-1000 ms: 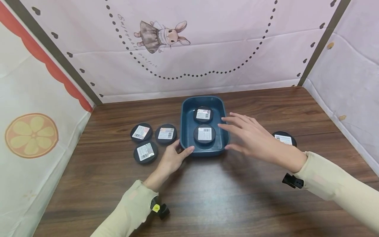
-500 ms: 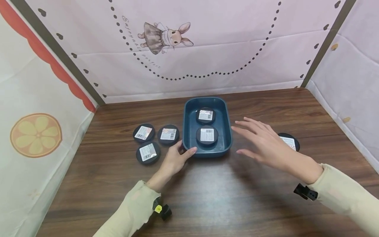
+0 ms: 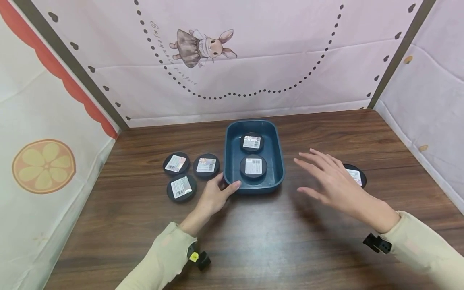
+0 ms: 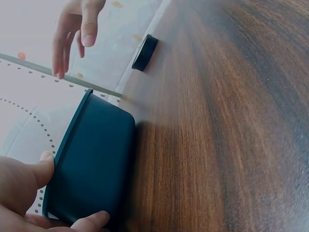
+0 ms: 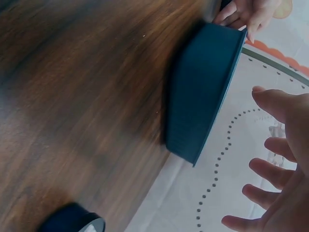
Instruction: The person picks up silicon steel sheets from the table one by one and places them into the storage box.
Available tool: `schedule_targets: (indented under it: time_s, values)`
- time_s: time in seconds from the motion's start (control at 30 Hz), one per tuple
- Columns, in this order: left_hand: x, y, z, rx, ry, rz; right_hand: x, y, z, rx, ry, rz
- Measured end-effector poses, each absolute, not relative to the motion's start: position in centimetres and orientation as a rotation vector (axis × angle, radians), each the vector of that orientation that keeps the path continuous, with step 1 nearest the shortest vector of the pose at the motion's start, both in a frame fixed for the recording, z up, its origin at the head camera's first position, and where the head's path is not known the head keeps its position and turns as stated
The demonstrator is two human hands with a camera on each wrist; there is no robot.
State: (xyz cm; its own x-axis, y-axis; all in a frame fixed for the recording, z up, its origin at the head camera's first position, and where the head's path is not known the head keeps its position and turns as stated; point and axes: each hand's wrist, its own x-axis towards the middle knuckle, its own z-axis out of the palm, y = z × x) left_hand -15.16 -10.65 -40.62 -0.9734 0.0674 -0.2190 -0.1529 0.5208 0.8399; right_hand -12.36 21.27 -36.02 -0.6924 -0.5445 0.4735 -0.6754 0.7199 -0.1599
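A dark blue rectangular tray (image 3: 280,163) lies on the wooden table, with two black round tins inside, a far tin (image 3: 251,142) and a near tin (image 3: 253,166), each bearing a white label. At the tray's near left corner my left hand (image 3: 214,197) holds it, thumb over the rim and fingers against the outer wall, as the left wrist view also shows. My right hand (image 3: 335,183) hovers to the right of the tray, fingers spread and holding nothing. Behind it, a black round tin (image 3: 356,176) on the table is partly hidden by that hand.
Left of the tray, three more labelled tins sit close together: a left tin (image 3: 176,163), a right tin (image 3: 206,165) and a front tin (image 3: 181,188). Patterned cloth walls (image 3: 290,52) enclose the table (image 3: 261,237) at the back and sides.
My right hand has drawn away from the tray's right side, moving right. The left hand keeps its hold on the tray; the view has shifted slightly.
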Motion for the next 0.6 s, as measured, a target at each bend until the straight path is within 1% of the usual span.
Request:
schedule_targets:
  time_s: [0.37, 0.6]
  values:
    - [-15.1, -10.5, -40.6, -0.037, 2.53, 1.478, -12.0, 22.8, -37.4, 0.82, -2.61, 0.458]
    - [-15.1, -10.6, -40.6, -0.061, 2.52, 1.47, -11.8, 23.7, -38.5, 0.736, -2.637, 0.465]
